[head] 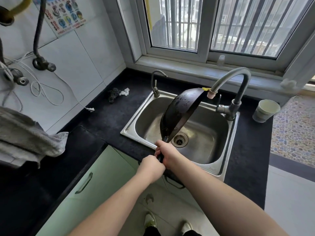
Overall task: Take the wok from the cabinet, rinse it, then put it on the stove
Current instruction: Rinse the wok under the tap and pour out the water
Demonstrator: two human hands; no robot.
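Over sink point(219, 169): wok point(179, 109) tipped on edge, droplets on underside, rim near faucet point(238, 79) spout. Both hands, left point(149, 165) & right point(167, 155), fingers wrapped tight round wok handle.

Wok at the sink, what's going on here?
A person grips the wok's handle with both hands, left hand nearer the body and right hand further up. The wok is tilted steeply on edge over the steel sink, its far rim up near the tap's spout. Water drops show on its outer side, and no stream is visible from the tap. It looks like water is being drained off after the rinse. No stove is in view.
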